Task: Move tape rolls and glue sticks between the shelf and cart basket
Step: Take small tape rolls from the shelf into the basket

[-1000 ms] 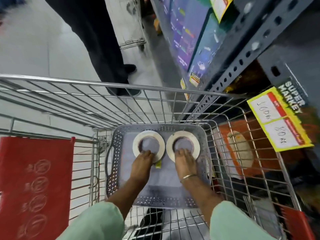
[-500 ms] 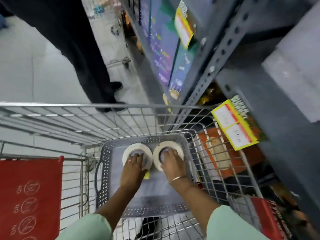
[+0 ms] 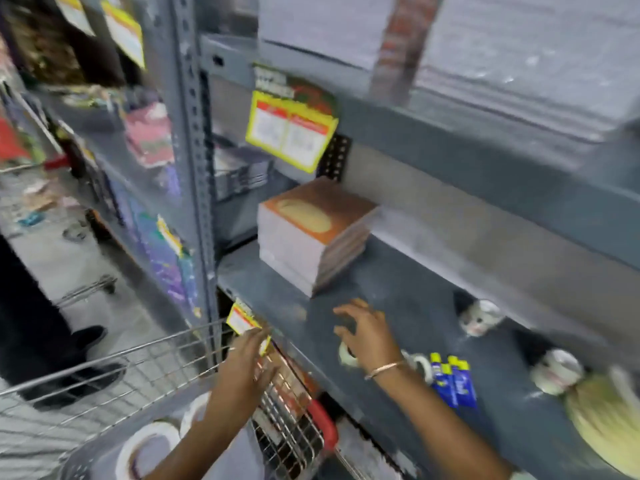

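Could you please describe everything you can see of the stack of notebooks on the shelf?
The stack of notebooks sits flat on the grey metal shelf, near its left end, under a yellow price tag. The top cover is orange-brown with a pale oval shape; below it the page edges look white, in several layers. It lies turned at an angle to the shelf's front edge. Neither hand touches it; the right hand hovers in front.
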A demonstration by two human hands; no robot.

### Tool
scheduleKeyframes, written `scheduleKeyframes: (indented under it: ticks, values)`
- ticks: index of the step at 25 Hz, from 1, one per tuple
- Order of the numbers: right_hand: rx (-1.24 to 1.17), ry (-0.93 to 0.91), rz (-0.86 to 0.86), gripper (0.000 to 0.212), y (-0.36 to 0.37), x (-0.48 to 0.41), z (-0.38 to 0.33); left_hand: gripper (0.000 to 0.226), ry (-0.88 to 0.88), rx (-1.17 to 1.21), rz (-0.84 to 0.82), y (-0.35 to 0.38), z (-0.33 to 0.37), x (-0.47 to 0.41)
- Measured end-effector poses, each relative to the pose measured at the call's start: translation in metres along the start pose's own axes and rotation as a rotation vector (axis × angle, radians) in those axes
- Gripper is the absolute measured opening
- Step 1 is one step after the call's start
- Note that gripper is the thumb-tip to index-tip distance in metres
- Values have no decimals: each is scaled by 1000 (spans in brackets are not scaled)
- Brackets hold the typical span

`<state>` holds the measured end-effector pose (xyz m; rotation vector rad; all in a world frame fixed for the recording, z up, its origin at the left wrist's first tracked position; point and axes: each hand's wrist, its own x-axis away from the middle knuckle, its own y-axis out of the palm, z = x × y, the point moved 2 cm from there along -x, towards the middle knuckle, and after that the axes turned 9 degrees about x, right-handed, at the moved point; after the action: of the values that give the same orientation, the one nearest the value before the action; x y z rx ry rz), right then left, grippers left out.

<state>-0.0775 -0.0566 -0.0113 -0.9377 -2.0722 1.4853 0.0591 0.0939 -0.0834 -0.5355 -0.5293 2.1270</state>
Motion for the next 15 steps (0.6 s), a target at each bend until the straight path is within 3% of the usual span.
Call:
scheduleKeyframes:
  ticks: [4,7,11,15]
  values:
    - [212,180,-193,50,-26,29,89,73,118,-117,-392,68,75,-34]
    - [325,191,-309,64,-22,46,109,73,116,-249,-540,106,96,-50]
    - [399,132,-294,61,-19,52,114,59,94,-311,-591,125,95,-54]
    - [363,105,-263,60,-22,44,109,60,112,-259,-457,118,91,-57]
